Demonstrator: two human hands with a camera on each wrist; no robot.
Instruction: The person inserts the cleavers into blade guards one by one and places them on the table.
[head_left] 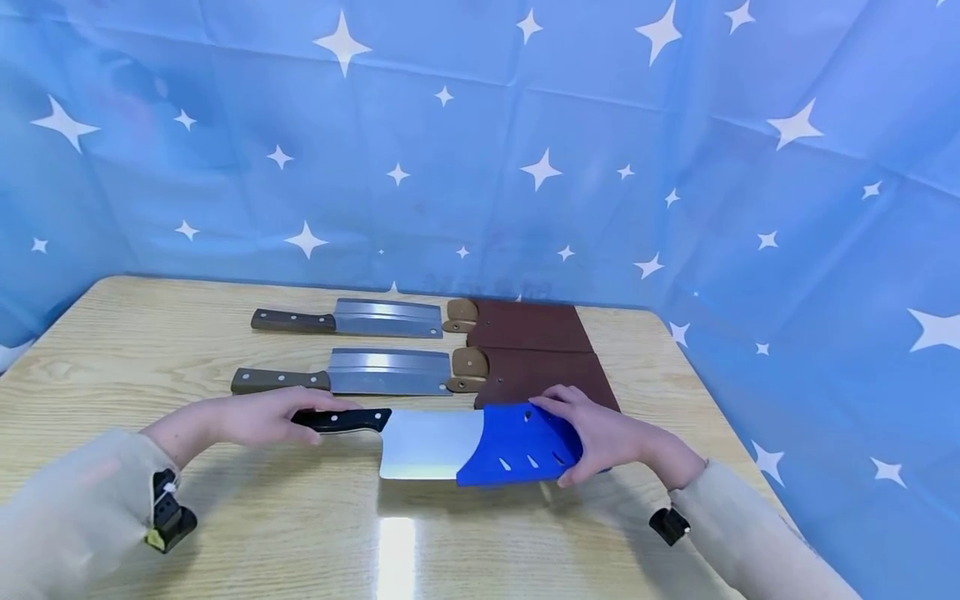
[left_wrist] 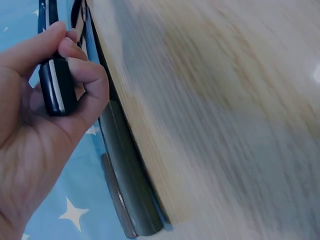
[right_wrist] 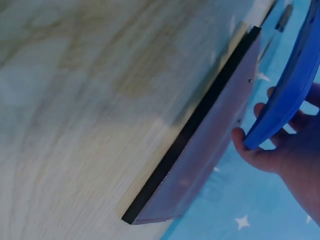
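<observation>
My left hand (head_left: pixel 273 417) grips the black riveted handle (left_wrist: pixel 59 90) of a cleaver, thumb and fingers round it. The cleaver's broad, shiny blade (head_left: pixel 427 444) points right, its far part covered by a blue blade sheath (head_left: pixel 510 462) with small slots. My right hand (head_left: pixel 600 429) pinches the sheath at its right end, thumb on the lower edge and fingers on the upper. In the left wrist view the cleaver's handle hangs above the table; in the right wrist view the blue sheath (right_wrist: pixel 287 95) is likewise held clear of it.
Behind lie two more cleavers, a rear one (head_left: pixel 386 318) and a nearer one (head_left: pixel 390 372), handles to the left. Right of them lie two brown sheaths, a rear one (head_left: pixel 528 325) and a nearer one (head_left: pixel 551 379), with tan straps. A blue starred curtain (head_left: pixel 465 167) borders the wooden table (head_left: pixel 300 533).
</observation>
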